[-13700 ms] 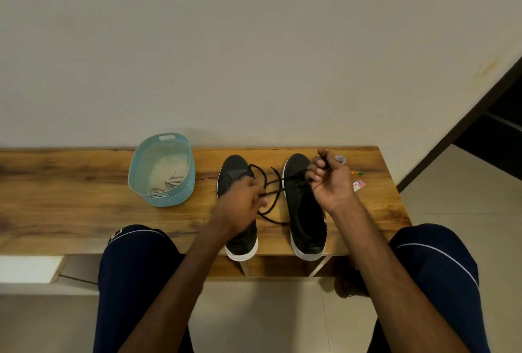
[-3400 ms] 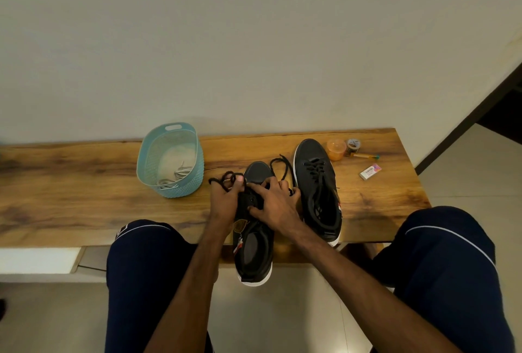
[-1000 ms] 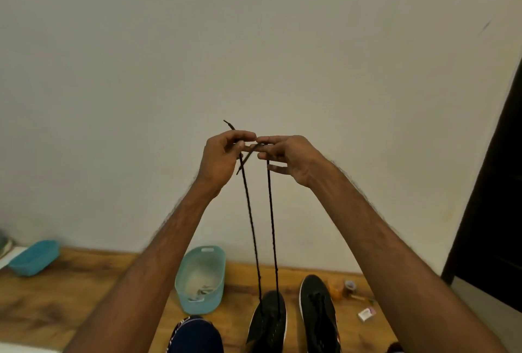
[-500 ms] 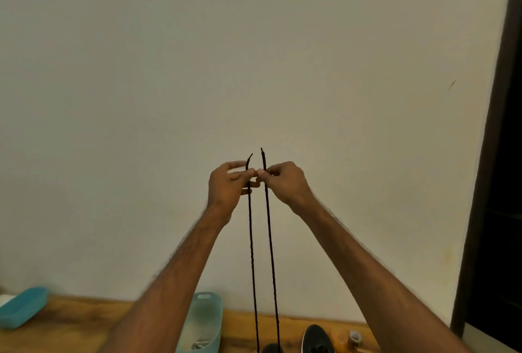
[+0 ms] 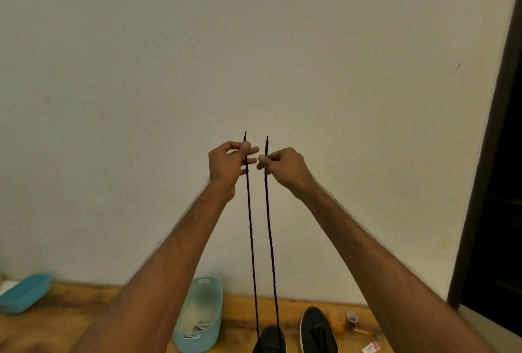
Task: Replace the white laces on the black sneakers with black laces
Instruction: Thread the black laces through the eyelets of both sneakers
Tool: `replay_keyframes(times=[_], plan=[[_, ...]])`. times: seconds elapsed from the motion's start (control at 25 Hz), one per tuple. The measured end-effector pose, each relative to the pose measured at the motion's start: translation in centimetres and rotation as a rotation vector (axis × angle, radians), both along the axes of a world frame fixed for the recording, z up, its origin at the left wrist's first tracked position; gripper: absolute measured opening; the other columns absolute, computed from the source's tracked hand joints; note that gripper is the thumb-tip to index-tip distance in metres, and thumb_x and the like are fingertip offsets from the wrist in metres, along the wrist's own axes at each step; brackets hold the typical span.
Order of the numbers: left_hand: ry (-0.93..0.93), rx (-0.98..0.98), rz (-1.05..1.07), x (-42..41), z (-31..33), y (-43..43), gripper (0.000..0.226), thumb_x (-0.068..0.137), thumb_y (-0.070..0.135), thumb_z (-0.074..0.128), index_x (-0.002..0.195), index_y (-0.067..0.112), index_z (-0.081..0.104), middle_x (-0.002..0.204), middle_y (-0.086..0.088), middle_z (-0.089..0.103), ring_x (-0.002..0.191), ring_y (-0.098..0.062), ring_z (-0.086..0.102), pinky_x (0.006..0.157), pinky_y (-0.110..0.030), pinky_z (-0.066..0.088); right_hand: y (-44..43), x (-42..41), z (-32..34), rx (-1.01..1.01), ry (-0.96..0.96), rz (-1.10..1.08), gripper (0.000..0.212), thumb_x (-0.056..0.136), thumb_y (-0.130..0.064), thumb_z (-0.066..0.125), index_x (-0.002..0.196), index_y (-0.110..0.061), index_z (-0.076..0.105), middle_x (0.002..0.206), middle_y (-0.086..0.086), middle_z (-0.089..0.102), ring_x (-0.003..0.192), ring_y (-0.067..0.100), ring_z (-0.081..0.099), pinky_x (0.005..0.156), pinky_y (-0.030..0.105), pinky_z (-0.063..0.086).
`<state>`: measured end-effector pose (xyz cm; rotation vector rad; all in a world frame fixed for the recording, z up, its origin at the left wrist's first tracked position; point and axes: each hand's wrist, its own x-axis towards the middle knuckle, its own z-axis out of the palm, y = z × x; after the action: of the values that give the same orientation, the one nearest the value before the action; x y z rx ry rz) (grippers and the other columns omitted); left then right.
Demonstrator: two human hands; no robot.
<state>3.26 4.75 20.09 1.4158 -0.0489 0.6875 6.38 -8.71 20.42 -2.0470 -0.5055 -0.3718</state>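
A person's left hand (image 5: 228, 165) and right hand (image 5: 282, 167), raised in front of the body, each pinch one end of a black lace (image 5: 250, 225) between thumb and fingers, just below the tip. The two strands run taut and nearly parallel down from the hands to the left sneaker (image 5: 269, 341), which sits well below them at the near edge of the table (image 5: 56, 318). The lace ends are being drawn up to compare their lengths, it appears, after the lowest eyelets were threaded. To do it well, both sides should be pulled with equal tension, the hands held level, and the lace slid through the eyelets until the tips match. The left tip now stands slightly higher than the right. Just beside that shoe, the right sneaker (image 5: 317, 330) seems to carry dark lacing already. A teal basket (image 5: 195, 345) to the left of the shoes holds what look like the white laces (image 5: 197, 327). Farther along are an orange container (image 5: 337, 323), a small jar (image 5: 352, 317), a teal tray (image 5: 24, 292) and the bare wall (image 5: 254, 42).
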Motion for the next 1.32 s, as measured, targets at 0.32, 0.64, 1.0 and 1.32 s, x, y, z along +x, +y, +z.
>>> replay_keyframes(times=[0.32, 0.64, 1.0, 1.32], plan=[[-0.012, 0.086, -0.002, 1.6, 1.8, 0.9, 0.021, 0.094, 0.027, 0.067, 0.101, 0.007, 0.065, 0.092, 0.003, 0.078, 0.082, -0.019, 0.075, 0.072, -0.035, 0.056, -0.2, 1.6, -1.0, 0.024, 0.012, -0.025, 0.031, 0.098, -0.039, 0.059, 0.092, -0.017, 0.080, 0.096, 0.003, 0.074, 0.092, 0.017, 0.066, 0.081, 0.031, 0.047], [0.053, 0.102, 0.082, 2.7, -0.5, 0.0, 0.024, 0.086, 0.030, 0.076, 0.103, 0.014, 0.074, 0.094, 0.001, 0.073, 0.079, -0.016, 0.063, 0.057, -0.027, 0.052, -0.3, 2.2, -0.1, 0.043, -0.033, -0.033, 0.030, 0.097, -0.037, 0.059, 0.092, -0.015, 0.079, 0.103, 0.005, 0.075, 0.096, 0.017, 0.068, 0.090, 0.036, 0.053], [0.018, 0.101, 0.109, 2.7, 0.7, -0.5, 0.022, 0.083, 0.025, 0.080, 0.101, 0.013, 0.076, 0.091, 0.000, 0.074, 0.075, -0.016, 0.063, 0.060, -0.028, 0.052, -0.1, 1.7, 1.2, 0.021, -0.079, -0.042, 0.028, 0.098, -0.033, 0.059, 0.097, -0.013, 0.079, 0.093, 0.006, 0.075, 0.092, 0.022, 0.069, 0.089, 0.039, 0.055], [0.043, 0.143, 0.118, 3.3, 0.6, -0.3, 0.020, 0.083, 0.025, 0.080, 0.100, 0.015, 0.076, 0.090, 0.002, 0.075, 0.075, -0.016, 0.065, 0.059, -0.027, 0.051, 0.4, 2.2, 1.8, -0.012, -0.089, -0.068, 0.030, 0.098, -0.035, 0.060, 0.099, -0.011, 0.078, 0.093, 0.009, 0.075, 0.091, 0.025, 0.069, 0.089, 0.044, 0.056]])
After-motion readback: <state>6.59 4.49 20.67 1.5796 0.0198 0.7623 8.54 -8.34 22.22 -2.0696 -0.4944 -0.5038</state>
